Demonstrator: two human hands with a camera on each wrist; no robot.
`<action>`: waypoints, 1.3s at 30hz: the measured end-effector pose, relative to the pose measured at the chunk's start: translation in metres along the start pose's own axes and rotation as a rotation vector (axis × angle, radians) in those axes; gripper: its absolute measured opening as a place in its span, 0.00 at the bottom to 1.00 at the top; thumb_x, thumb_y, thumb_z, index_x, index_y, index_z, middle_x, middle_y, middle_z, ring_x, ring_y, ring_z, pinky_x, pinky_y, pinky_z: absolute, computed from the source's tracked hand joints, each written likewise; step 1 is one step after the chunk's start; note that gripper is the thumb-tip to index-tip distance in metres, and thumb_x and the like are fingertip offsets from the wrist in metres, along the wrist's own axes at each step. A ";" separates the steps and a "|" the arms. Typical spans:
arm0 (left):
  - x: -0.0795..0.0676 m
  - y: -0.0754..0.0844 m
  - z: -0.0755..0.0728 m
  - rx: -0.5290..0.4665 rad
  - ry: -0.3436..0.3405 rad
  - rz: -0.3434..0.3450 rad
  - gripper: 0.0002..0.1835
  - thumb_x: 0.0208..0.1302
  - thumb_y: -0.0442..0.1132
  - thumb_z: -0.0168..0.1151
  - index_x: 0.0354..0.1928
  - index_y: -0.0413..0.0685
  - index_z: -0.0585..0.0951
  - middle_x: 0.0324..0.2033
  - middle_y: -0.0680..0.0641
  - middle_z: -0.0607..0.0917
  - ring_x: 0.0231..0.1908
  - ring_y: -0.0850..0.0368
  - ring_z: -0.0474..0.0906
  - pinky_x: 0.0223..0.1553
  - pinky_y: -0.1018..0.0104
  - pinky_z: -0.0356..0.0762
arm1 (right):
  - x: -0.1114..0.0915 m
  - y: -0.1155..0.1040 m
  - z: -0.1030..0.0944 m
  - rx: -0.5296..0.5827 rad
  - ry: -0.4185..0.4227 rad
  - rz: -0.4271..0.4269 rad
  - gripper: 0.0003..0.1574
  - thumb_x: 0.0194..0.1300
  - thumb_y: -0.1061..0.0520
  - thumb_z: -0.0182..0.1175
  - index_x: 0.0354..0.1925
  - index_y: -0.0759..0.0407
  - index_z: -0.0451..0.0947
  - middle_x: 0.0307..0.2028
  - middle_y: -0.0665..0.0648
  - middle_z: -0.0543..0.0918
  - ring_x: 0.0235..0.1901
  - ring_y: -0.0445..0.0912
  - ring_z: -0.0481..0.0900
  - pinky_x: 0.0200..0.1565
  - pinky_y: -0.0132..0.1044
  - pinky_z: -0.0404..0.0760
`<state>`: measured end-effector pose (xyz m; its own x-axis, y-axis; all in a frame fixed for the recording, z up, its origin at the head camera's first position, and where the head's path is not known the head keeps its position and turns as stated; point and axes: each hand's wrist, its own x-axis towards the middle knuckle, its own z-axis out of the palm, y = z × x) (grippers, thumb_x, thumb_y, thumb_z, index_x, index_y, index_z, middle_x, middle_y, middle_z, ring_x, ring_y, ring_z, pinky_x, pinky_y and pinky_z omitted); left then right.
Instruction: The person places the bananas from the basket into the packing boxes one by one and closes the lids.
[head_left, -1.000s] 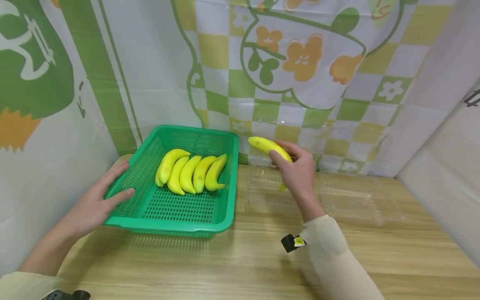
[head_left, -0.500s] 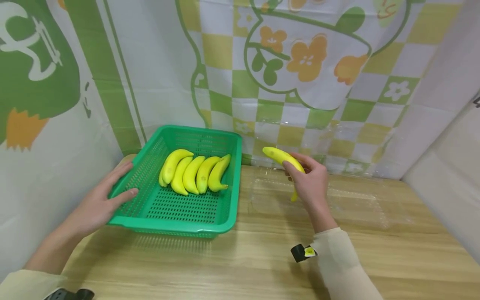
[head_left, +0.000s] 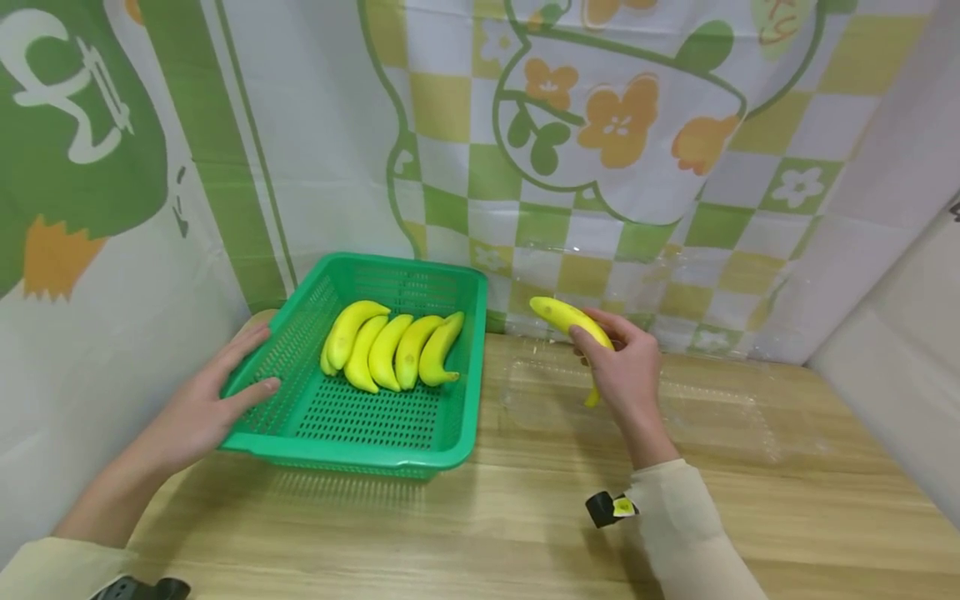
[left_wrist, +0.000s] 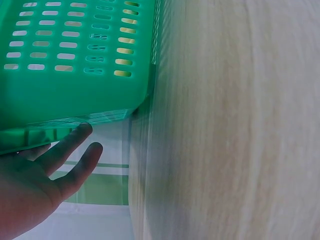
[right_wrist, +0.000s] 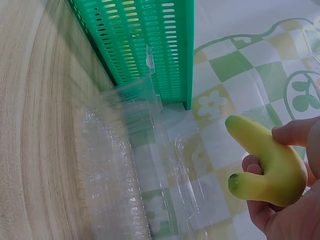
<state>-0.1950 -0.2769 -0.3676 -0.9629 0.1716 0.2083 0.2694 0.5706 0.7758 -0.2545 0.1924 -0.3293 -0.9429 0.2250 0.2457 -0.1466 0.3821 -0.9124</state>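
Note:
My right hand [head_left: 628, 367] grips a yellow banana [right_wrist: 262, 162] above the table, thumb on one side and fingers curled beneath. In the right wrist view the banana bends sharply, both of its greenish ends pointing away from the palm. To the left stands a green perforated basket [head_left: 467, 417] with several bananas [head_left: 386, 350] side by side inside. My left hand [head_left: 191, 408] rests at the basket's left rim, thumb over the inside. In the left wrist view its fingers [left_wrist: 80, 170] are extended and spread along the outside wall, fingertips right at the plastic.
A clear plastic clamshell container [right_wrist: 110, 170] lies open on the table under my right hand, its lid [head_left: 675, 275] leaning up against the patterned cloth [head_left: 450, 92] behind. Cloth walls enclose the wooden table [head_left: 465, 542] at the back and both sides.
My right hand has moved right and slightly down with the banana, away from the basket and over the clear container. My left hand keeps its place on the basket rim; the view has shifted slightly.

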 end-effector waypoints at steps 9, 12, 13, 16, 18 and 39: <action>0.001 -0.002 0.001 -0.009 -0.001 0.003 0.41 0.83 0.44 0.54 0.87 0.45 0.45 0.86 0.36 0.41 0.83 0.26 0.29 0.75 0.17 0.31 | 0.002 0.005 0.000 -0.055 0.006 -0.029 0.26 0.70 0.46 0.71 0.63 0.50 0.86 0.49 0.62 0.91 0.32 0.36 0.87 0.36 0.30 0.87; 0.001 -0.002 0.001 -0.006 -0.001 0.003 0.41 0.83 0.44 0.54 0.87 0.45 0.45 0.86 0.36 0.41 0.83 0.25 0.29 0.74 0.17 0.31 | 0.003 0.008 0.001 -0.093 0.005 -0.044 0.25 0.71 0.47 0.71 0.64 0.50 0.86 0.49 0.61 0.91 0.34 0.41 0.88 0.34 0.28 0.85; 0.001 -0.002 0.001 -0.003 -0.002 0.000 0.41 0.83 0.44 0.54 0.87 0.45 0.45 0.86 0.36 0.41 0.83 0.25 0.29 0.74 0.16 0.32 | 0.003 0.009 0.001 -0.100 0.005 -0.045 0.25 0.71 0.48 0.71 0.64 0.49 0.86 0.49 0.61 0.91 0.36 0.43 0.89 0.34 0.28 0.85; 0.001 -0.002 0.002 0.001 -0.002 -0.004 0.42 0.83 0.44 0.54 0.87 0.45 0.46 0.86 0.36 0.41 0.83 0.24 0.30 0.73 0.15 0.33 | 0.003 0.011 0.002 -0.114 -0.001 -0.049 0.25 0.71 0.49 0.71 0.64 0.50 0.85 0.50 0.61 0.91 0.39 0.50 0.90 0.33 0.28 0.84; 0.001 -0.002 0.002 -0.001 0.000 -0.004 0.42 0.83 0.44 0.55 0.87 0.45 0.46 0.86 0.36 0.41 0.83 0.24 0.30 0.73 0.15 0.32 | 0.004 0.013 0.002 -0.125 -0.007 -0.052 0.25 0.72 0.50 0.71 0.65 0.50 0.85 0.52 0.61 0.91 0.41 0.52 0.90 0.34 0.27 0.84; 0.002 -0.002 0.001 -0.011 -0.002 0.005 0.42 0.83 0.44 0.54 0.87 0.45 0.45 0.86 0.35 0.39 0.83 0.24 0.29 0.74 0.16 0.31 | 0.008 0.028 0.001 -0.312 -0.110 -0.093 0.26 0.74 0.49 0.68 0.66 0.52 0.83 0.60 0.61 0.89 0.46 0.54 0.86 0.42 0.35 0.81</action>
<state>-0.1974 -0.2773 -0.3696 -0.9616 0.1757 0.2106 0.2736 0.5607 0.7815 -0.2664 0.2040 -0.3527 -0.9588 0.0845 0.2711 -0.1513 0.6559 -0.7395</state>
